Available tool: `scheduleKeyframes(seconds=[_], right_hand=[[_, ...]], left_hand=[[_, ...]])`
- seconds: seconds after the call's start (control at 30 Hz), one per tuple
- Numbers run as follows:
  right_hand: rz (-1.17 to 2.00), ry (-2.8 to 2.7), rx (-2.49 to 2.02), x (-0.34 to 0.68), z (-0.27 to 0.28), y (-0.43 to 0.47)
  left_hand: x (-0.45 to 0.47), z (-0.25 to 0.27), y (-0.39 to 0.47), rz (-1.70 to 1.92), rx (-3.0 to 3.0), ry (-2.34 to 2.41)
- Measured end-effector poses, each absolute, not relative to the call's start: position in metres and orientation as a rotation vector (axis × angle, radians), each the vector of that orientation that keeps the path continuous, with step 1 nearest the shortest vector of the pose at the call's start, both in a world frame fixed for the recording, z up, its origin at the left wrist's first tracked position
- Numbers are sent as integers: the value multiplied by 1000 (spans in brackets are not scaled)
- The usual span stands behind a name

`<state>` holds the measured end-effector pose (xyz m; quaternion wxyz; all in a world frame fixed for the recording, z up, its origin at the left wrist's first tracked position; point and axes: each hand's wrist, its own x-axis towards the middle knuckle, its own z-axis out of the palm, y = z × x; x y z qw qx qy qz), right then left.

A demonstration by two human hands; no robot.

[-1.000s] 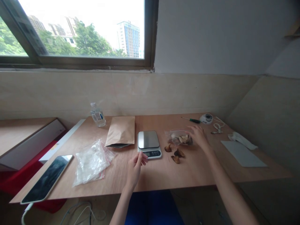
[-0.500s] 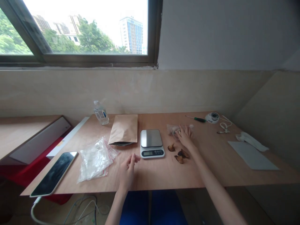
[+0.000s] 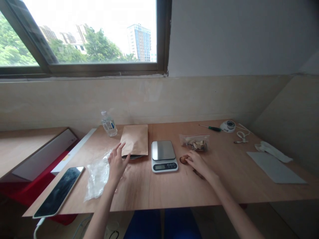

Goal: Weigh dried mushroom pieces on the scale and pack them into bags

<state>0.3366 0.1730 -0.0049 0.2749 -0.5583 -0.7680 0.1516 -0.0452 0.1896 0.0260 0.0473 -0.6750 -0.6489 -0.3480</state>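
My left hand (image 3: 117, 162) hovers open over the pile of clear zip bags (image 3: 96, 176), with its fingers spread towards the brown paper pouch (image 3: 135, 140). My right hand (image 3: 198, 163) rests on the wooden table (image 3: 174, 187) with its fingertips on a dried brown piece (image 3: 183, 159) right of the small digital scale (image 3: 163, 155). Another dried piece is partly hidden under that hand. Behind it lies a clear bag of dried pieces (image 3: 195, 142).
A phone (image 3: 59, 191) lies at the table's left front corner and a small bottle (image 3: 109, 123) stands at the back. A screwdriver (image 3: 209, 127), a tape roll (image 3: 228, 125), a cord, a grey sheet (image 3: 275, 162) and crumpled paper sit to the right.
My left hand moved left from in front of the scale to above the clear zip bags. My right hand drew back from the bag of dried pieces onto the loose pieces.
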Motion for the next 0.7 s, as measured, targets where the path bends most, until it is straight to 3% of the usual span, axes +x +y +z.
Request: scheduleKeyframes(seconds=[0.3, 0.4, 0.7], right_hand=[[375, -1869, -1327, 278, 30, 226], [389, -1899, -1288, 272, 20, 227], [-63, -1840, -1737, 353, -44, 133]], left_hand=[[-57, 10, 183, -978, -2111, -2000], [-58, 8, 187, -965, -2113, -2009], [-65, 6, 212, -783, -2250, -1958]])
